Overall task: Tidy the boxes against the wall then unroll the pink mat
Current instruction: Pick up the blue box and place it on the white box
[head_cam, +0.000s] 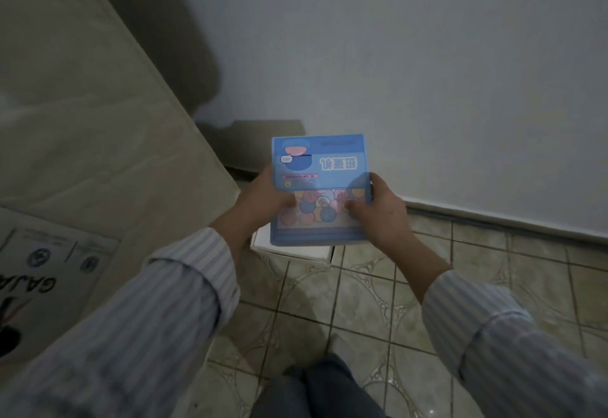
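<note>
Blue box between both hands' fingers (white box beneath).

Upside-down white characters run across the upper part of the blue box, too blurred to make out. Among the coloured circles lower on its face, "20" reads on a red one, and what looks like "13" beside it. At far left, the cardboard carton shows black letters "GAJA", cut off by the frame edge.

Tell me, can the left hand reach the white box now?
Probably not right away: the left hand and right hand both grip the blue box, which covers most of the white box beneath.
</note>
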